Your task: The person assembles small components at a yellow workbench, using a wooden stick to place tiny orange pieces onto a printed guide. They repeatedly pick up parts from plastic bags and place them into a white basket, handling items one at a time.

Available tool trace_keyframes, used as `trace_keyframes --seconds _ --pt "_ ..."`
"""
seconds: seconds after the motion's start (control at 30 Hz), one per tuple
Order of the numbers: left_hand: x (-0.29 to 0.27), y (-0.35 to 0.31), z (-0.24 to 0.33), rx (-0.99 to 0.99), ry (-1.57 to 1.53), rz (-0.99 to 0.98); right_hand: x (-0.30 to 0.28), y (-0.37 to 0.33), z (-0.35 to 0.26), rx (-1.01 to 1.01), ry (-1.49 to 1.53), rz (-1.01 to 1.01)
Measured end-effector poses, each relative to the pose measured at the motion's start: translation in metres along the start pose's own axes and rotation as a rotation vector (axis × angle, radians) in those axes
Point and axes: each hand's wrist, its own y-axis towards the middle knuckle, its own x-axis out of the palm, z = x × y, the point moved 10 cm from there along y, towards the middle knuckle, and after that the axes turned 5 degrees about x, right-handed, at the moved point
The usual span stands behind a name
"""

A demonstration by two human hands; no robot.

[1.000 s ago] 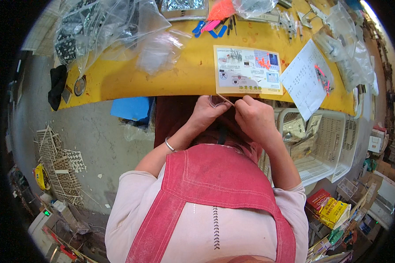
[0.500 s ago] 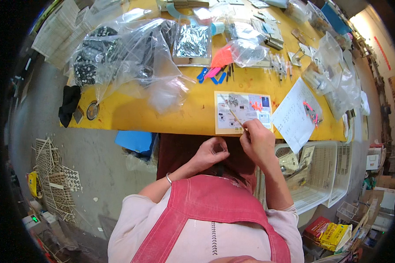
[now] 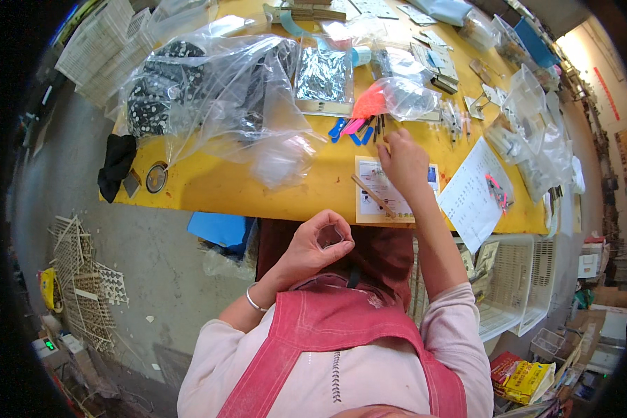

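Observation:
My left hand [image 3: 319, 245] is curled into a ring in front of the table's near edge. A thin, see-through rim shows inside the curl, but what it belongs to is hard to make out. My right hand [image 3: 405, 161] reaches over a printed card [image 3: 364, 212], its fingers bent together beside several slim black pieces [image 3: 378, 125]. Whether anything is pinched there is hidden. Across the card lies a thin wooden stick [image 3: 373, 194]. Blue pieces [image 3: 361, 137] and a bright orange-pink bundle [image 3: 369, 102] are close to the right fingertips.
Clear plastic bags [image 3: 240, 104] over dark spotted material cover the table's left part. A silvery packet [image 3: 323, 76] lies at the middle back. To the right is a handwritten sheet [image 3: 470, 202] with small pink and dark parts. White plastic baskets [image 3: 505, 292] stand below the right edge.
My right hand has moved forward from the card's near edge to the black pieces. It has let go of the wooden stick, now on the card. My left hand stays curled.

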Motion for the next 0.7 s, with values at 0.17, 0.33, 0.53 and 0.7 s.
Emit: trace_keyframes --seconds 0.17,0.33,0.53,0.7 --pt "-0.020 -0.001 0.003 0.073 0.058 0.094 0.024 0.029 0.003 0.122 -0.017 -0.138" --pt "-0.035 0.003 0.024 0.138 0.101 0.197 0.038 0.033 0.012 0.245 -0.077 -0.101" --pt "-0.052 0.007 0.039 0.170 0.169 0.192 0.027 0.031 0.022 0.254 -0.129 -0.070" --pt "-0.067 0.013 0.038 0.202 0.267 0.132 -0.015 -0.005 0.012 0.142 0.283 -0.165"
